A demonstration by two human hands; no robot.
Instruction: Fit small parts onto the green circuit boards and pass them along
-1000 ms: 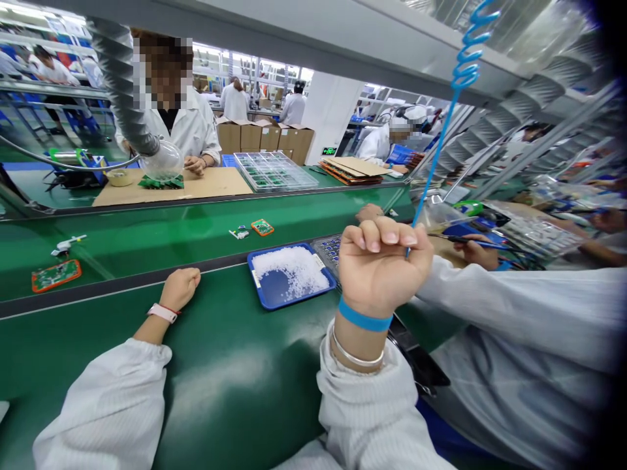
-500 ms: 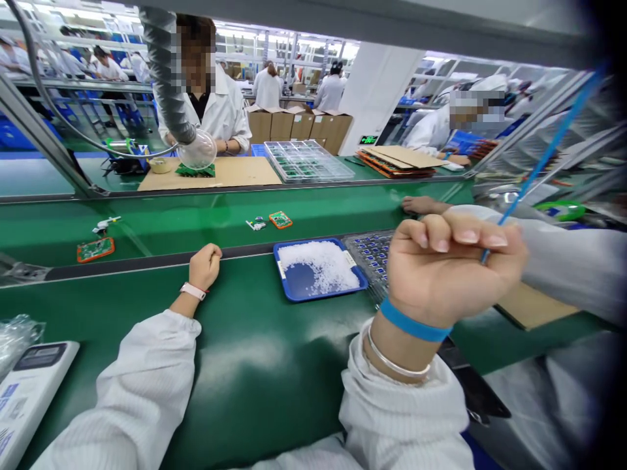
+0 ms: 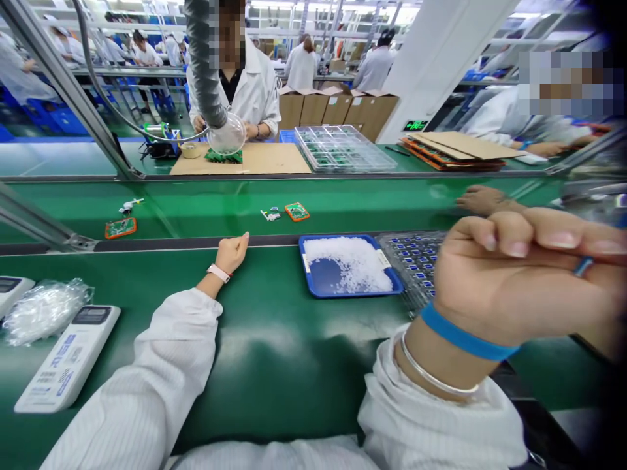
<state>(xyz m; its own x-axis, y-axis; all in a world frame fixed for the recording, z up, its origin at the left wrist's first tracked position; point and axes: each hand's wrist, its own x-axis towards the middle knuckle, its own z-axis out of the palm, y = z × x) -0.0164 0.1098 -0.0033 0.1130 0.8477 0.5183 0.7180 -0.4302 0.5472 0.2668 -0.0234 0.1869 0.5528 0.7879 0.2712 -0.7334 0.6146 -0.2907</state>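
Green assembly desk (image 3: 274,372) from a head-worn view, with a green conveyor belt (image 3: 206,215) running along its far side. Near right, right hand (image 3: 514,281) raised close to the lens, a blue wristband and silver bangle at the wrist, grip curled together and clamped on a short blue cord (image 3: 582,266), only a stub showing between the fingers. Left of centre, left hand (image 3: 231,254) resting on the desk's far edge, grip loosely apart and empty, a white watch strap on the wrist.

Between the hands, a blue tray (image 3: 313,287) heaped with white granules (image 3: 343,258); just right of it, partly behind the right hand, a dark blister tray (image 3: 416,267) with rows of blue cells. Near left, a white handheld device (image 3: 66,359) beside a clear bag of white pieces (image 3: 44,312); its blue print too small to read.

On the belt, two orange-edged circuit boards (image 3: 296,211) (image 3: 120,228) and small white parts (image 3: 270,215). Far right, a co-worker's hand (image 3: 484,199) at the belt. Across the line, a person in a white coat (image 3: 245,85) under a clear-hooded extractor hose (image 3: 226,134).
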